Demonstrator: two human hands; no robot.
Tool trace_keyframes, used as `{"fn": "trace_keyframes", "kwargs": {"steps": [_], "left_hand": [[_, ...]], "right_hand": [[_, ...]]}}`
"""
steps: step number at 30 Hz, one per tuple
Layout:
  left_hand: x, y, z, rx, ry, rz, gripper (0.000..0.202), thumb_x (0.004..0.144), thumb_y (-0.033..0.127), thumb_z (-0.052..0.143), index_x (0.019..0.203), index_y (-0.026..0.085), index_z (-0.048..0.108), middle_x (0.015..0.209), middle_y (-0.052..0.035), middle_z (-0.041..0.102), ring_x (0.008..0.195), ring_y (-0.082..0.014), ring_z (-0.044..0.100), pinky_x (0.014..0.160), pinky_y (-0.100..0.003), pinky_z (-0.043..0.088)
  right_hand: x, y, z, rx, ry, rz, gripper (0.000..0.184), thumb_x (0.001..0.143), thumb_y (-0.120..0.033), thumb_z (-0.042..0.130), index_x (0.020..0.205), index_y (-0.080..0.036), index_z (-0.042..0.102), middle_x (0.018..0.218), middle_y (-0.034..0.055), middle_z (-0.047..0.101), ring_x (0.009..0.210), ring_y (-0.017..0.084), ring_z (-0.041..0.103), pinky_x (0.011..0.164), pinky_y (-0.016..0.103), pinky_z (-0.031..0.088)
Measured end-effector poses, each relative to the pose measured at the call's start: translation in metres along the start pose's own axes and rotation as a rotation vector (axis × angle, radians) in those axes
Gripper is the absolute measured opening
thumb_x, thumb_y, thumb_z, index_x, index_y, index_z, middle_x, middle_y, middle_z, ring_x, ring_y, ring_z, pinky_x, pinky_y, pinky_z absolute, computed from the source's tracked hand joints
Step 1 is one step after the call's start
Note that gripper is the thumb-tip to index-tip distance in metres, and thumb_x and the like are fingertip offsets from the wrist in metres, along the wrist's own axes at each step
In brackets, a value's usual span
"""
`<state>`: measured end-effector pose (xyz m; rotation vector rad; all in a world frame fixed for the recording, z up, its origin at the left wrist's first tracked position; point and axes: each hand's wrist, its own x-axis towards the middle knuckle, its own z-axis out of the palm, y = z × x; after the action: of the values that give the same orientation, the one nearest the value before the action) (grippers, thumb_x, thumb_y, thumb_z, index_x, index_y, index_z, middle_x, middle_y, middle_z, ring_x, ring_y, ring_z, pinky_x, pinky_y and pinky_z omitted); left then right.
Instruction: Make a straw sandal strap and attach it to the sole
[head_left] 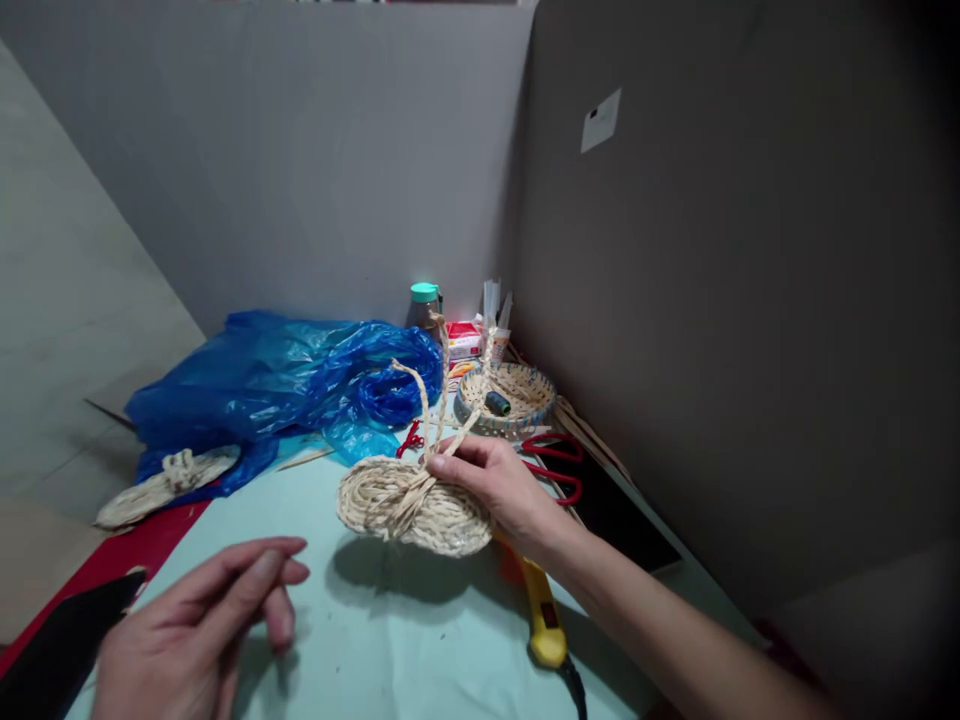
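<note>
My right hand [499, 483] grips a woven straw sandal [405, 505] by its right edge and lifts it just above the pale green table mat [390, 640]. Loose braided straw straps [435, 400] rise from the sandal's top. Lower left, my left hand [210, 620] hovers over the mat with its fingers loosely stretched out and nothing in them.
A second straw sandal [161, 485] lies at the left by a crumpled blue plastic bag [285, 380]. Behind stand a small woven basket [510, 398], red-handled scissors [555, 465], a green-capped bottle [424, 305] and a yellow tool [544, 620]. Grey partition walls close in at the back and right.
</note>
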<state>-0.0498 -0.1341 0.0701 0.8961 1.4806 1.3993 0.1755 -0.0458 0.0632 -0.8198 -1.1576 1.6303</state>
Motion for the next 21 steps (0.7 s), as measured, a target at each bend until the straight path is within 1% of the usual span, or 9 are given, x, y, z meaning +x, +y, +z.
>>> {"fn": "trace_keyframes", "kwargs": {"steps": [2, 4, 5, 6, 8, 10, 12, 15, 21], "left_hand": [[0.000, -0.011, 0.007, 0.082, -0.004, 0.002, 0.018, 0.068, 0.036, 0.085, 0.078, 0.023, 0.077, 0.053, 0.0031, 0.067, 0.053, -0.0087, 0.057, 0.056, -0.012, 0.048], [-0.002, -0.015, 0.019, 0.030, -0.094, -0.107, 0.025, 0.072, 0.042, 0.081, 0.075, 0.018, 0.075, 0.057, 0.0012, 0.069, 0.041, -0.0083, 0.051, 0.042, -0.018, 0.044], [-0.004, -0.014, 0.026, -0.028, -0.136, -0.165, 0.028, 0.074, 0.045, 0.078, 0.075, 0.018, 0.074, 0.061, -0.0004, 0.071, 0.042, -0.0101, 0.054, 0.041, -0.021, 0.045], [-0.005, -0.012, 0.033, -0.096, -0.168, -0.211, 0.027, 0.076, 0.045, 0.076, 0.077, 0.018, 0.074, 0.069, -0.0022, 0.074, 0.047, -0.0136, 0.059, 0.044, -0.023, 0.048], [-0.008, -0.005, 0.048, -0.241, -0.221, -0.269, 0.026, 0.077, 0.039, 0.076, 0.097, 0.022, 0.074, 0.092, -0.0044, 0.078, 0.074, -0.0214, 0.070, 0.061, -0.028, 0.057], [-0.007, 0.002, 0.063, -0.383, -0.297, -0.303, 0.042, 0.080, 0.034, 0.073, 0.120, 0.025, 0.067, 0.110, -0.0060, 0.076, 0.101, -0.0266, 0.069, 0.082, -0.033, 0.057], [-0.005, 0.006, 0.078, -0.490, -0.333, -0.346, 0.048, 0.084, 0.035, 0.066, 0.131, 0.022, 0.061, 0.115, -0.0093, 0.075, 0.112, -0.0296, 0.066, 0.093, -0.041, 0.054], [0.000, 0.006, 0.096, -0.527, -0.264, -0.350, 0.048, 0.088, 0.035, 0.060, 0.133, 0.021, 0.059, 0.116, -0.0093, 0.075, 0.113, -0.0302, 0.066, 0.099, -0.044, 0.052], [0.006, 0.007, 0.107, -0.599, -0.106, -0.455, 0.056, 0.078, 0.008, 0.063, 0.132, 0.022, 0.060, 0.116, -0.0043, 0.076, 0.112, -0.0271, 0.068, 0.103, -0.040, 0.051]], "right_hand": [[0.003, -0.001, -0.001, 0.024, 0.020, -0.032, 0.036, 0.066, -0.046, 0.083, 0.078, -0.015, 0.069, 0.076, 0.0017, 0.062, 0.070, 0.015, 0.056, 0.063, 0.025, 0.044], [0.005, -0.002, -0.001, 0.034, 0.031, -0.057, 0.034, 0.068, -0.044, 0.082, 0.079, -0.015, 0.069, 0.078, 0.0022, 0.063, 0.073, 0.016, 0.057, 0.066, 0.026, 0.045], [0.005, -0.002, -0.001, 0.037, 0.036, -0.066, 0.033, 0.069, -0.044, 0.082, 0.079, -0.015, 0.069, 0.078, 0.0022, 0.063, 0.074, 0.016, 0.057, 0.068, 0.027, 0.045], [0.004, -0.002, 0.000, 0.040, 0.040, -0.073, 0.031, 0.071, -0.043, 0.081, 0.078, -0.016, 0.068, 0.079, 0.0022, 0.063, 0.075, 0.016, 0.057, 0.069, 0.027, 0.045], [0.002, -0.002, 0.003, 0.044, 0.043, -0.079, 0.029, 0.073, -0.043, 0.079, 0.078, -0.016, 0.068, 0.081, 0.0022, 0.064, 0.077, 0.016, 0.058, 0.072, 0.028, 0.046], [0.000, 0.001, 0.005, 0.048, 0.037, -0.075, 0.027, 0.076, -0.042, 0.078, 0.081, -0.017, 0.068, 0.084, 0.0022, 0.066, 0.080, 0.017, 0.059, 0.076, 0.028, 0.046], [-0.001, 0.003, 0.007, 0.052, 0.015, -0.061, 0.027, 0.077, -0.042, 0.076, 0.086, -0.018, 0.070, 0.087, 0.0022, 0.067, 0.084, 0.018, 0.059, 0.080, 0.029, 0.046], [-0.001, 0.005, 0.006, 0.060, -0.054, -0.021, 0.028, 0.078, -0.042, 0.076, 0.089, -0.017, 0.071, 0.086, 0.0022, 0.066, 0.086, 0.018, 0.059, 0.080, 0.028, 0.046], [0.006, -0.002, -0.010, 0.041, -0.154, 0.052, 0.032, 0.084, -0.046, 0.070, 0.080, -0.014, 0.071, 0.079, 0.0008, 0.061, 0.075, 0.013, 0.054, 0.073, 0.025, 0.042]]}}
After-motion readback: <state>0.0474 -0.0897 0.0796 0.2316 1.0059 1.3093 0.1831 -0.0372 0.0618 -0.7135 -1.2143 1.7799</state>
